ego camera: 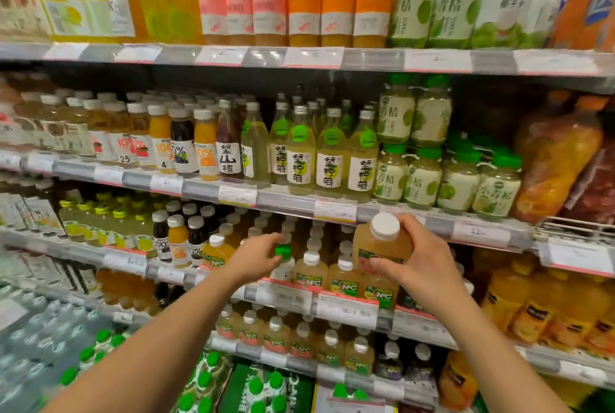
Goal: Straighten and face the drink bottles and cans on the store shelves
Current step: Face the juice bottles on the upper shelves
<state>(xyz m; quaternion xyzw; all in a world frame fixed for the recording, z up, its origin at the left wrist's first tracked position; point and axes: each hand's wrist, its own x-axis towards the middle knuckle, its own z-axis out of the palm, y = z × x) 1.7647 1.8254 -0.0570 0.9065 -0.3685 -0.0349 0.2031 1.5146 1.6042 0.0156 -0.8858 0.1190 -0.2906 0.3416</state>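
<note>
My right hand [420,259] grips a pale juice bottle with a white cap [382,243], held in front of the third shelf, above the row of NFC juice bottles [344,279]. My left hand [258,257] reaches into the same shelf, its fingers around the green cap of a white bottle [283,261] that stands among the NFC bottles. More NFC bottles [301,341] fill the shelf below.
The shelf above holds lemon drink glass bottles [329,153] and green-capped lime bottles [459,179]; its price rail [332,209] runs just above my hands. Large orange juice bottles [552,159] stand at the right. Water packs [43,329] are at the lower left.
</note>
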